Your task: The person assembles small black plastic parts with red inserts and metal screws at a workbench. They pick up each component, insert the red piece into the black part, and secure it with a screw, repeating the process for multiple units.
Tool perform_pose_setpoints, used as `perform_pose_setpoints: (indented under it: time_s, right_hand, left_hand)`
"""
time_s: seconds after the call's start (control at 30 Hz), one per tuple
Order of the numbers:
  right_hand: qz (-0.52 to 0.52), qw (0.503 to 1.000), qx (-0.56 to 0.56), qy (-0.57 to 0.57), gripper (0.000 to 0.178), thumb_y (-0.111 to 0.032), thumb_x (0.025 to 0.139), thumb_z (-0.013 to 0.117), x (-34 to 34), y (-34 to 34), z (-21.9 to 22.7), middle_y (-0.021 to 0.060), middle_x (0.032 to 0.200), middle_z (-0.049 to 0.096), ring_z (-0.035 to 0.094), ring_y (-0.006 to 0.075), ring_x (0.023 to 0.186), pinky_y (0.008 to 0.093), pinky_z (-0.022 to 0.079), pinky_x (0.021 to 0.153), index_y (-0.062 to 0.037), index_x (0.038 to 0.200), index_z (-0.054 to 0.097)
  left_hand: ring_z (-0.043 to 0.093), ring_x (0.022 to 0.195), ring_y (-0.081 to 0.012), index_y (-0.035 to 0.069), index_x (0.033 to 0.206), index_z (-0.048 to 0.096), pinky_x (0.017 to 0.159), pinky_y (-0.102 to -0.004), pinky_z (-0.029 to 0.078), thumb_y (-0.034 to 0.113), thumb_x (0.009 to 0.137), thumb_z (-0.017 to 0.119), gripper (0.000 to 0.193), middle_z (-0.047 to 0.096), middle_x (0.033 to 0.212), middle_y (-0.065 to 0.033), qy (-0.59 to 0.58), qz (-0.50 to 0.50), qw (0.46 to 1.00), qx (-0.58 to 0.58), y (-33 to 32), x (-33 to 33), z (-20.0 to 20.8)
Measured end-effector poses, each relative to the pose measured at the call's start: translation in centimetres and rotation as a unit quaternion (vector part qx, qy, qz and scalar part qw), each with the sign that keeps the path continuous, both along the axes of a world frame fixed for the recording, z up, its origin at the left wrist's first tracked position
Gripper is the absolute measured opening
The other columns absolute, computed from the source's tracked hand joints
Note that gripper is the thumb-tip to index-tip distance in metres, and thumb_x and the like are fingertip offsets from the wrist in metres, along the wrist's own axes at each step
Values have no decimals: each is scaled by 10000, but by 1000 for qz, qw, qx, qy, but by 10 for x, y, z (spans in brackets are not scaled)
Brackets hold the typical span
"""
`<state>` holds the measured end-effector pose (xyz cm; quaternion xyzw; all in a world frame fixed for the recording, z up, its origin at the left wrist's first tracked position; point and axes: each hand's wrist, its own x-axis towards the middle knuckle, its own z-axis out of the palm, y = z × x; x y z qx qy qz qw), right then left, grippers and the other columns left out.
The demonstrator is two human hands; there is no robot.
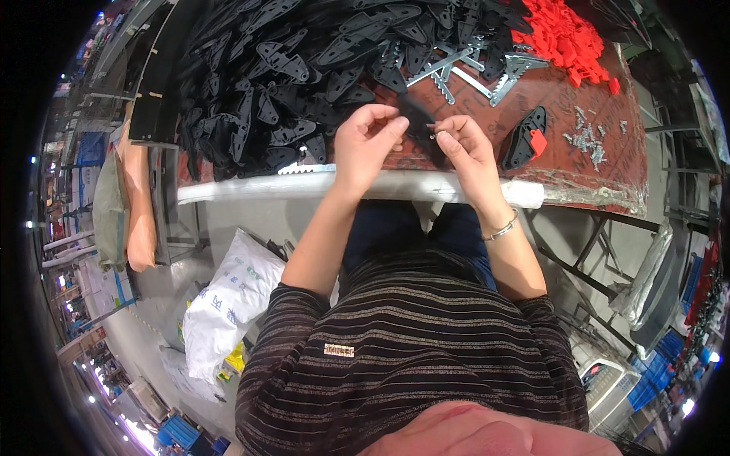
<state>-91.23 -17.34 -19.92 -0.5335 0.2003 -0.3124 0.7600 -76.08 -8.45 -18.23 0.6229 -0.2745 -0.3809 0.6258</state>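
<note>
Over the near edge of the table, my left hand (pixel 367 144) pinches a dark, flat black plastic part (pixel 417 120) between thumb and fingers. My right hand (pixel 469 150) meets the part's other side, thumb and forefinger closed on a tiny shiny metal piece at its edge; its exact shape is too small to tell. To the right lies a similar black plastic part (pixel 525 140) with a red piece (pixel 537 143) on it. Beyond that are several small silvery metal pins (pixel 585 138), scattered loose.
A big heap of black plastic parts (pixel 266 91) covers the table's left and far side. Toothed metal strips (pixel 456 68) lie beyond my hands, and a red plastic pile (pixel 566 38) sits far right. A white padded tube (pixel 266 187) lines the front edge. A white sack (pixel 232 304) stands lower left.
</note>
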Motion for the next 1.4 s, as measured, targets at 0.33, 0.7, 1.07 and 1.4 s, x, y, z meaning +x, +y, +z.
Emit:
perform_pose_setpoints:
  time_s: [0.33, 0.7, 1.07, 1.4]
  right_hand:
    - [-123, 992, 0, -15, 94, -75, 924, 543, 3, 19, 9, 10, 916, 589, 528, 54, 814, 201, 439, 749, -16, 991, 513]
    - [-160, 986, -43, 1, 101, -81, 901, 585, -2, 17, 9, 6, 883, 593, 528, 48, 806, 189, 435, 738, -14, 967, 550]
    - [-139, 990, 1, 8, 93, -46, 869, 612, -5, 15, 15, 19, 835, 622, 567, 57, 734, 203, 473, 655, -1, 934, 563]
    - [-312, 759, -411, 396, 324, -323, 827, 636, -72, -189, 35, 130, 922, 671, 646, 238, 865, 337, 493, 746, -42, 989, 635]
  left_hand:
    - [594, 872, -104, -15, 1129, 545, 725, -266, 524, 99, 878, 614, 285, 605, 1007, -58, 240, -43, 967, -77, 2, -27, -8]
    - [615, 806, -121, -9, 1055, 567, 691, -264, 542, 28, 867, 583, 193, 638, 963, -69, 154, -56, 980, -111, 5, -30, -8]
    - [603, 835, -125, -36, 1077, 549, 746, -272, 532, -1, 870, 565, 211, 612, 954, -65, 118, -78, 985, -98, 0, -33, -2]
    - [627, 907, -250, 24, 1095, 438, 764, -393, 555, 88, 947, 387, 169, 589, 1049, -195, 302, -33, 944, -130, -14, -29, -2]
